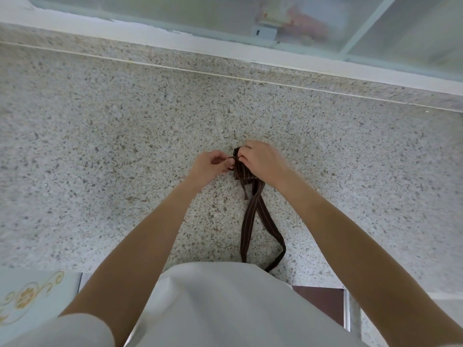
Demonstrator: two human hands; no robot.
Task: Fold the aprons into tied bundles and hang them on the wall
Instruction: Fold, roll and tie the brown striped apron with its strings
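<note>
1 apron bundle point(241, 169), dark brown cloth with thin pale stripes, rolled small and lying on the speckled stone tabletop point(100, 146), roughly midway between its near and far edges and a little right of centre. 2 straps point(253, 216) of the same striped cloth trail from the bundle toward the near edge: 1 runs almost straight, the other bends outward to the right and curves back, both ends passing out of sight behind the person's white garment point(213, 309). 1 shorter loose end hangs just beside them, close under the bundle. Left hand point(211, 166): grip closed, thumb and forefinger pinching a bit of strap at the bundle's left side. Right hand point(260, 161): grip closed, fingers curled over the top and right side of the bundle, covering much of it. The 2 hands sit close together with the bundle between them, both forearms bare. Along the far edge runs a raised lip of the same stone, then a white sill and a frosted window point(200, 13). At the near left corner, 1 pale panel with gold floral ornament point(27, 294); below the near edge on the right, 1 dark red surface point(323, 304).
</note>
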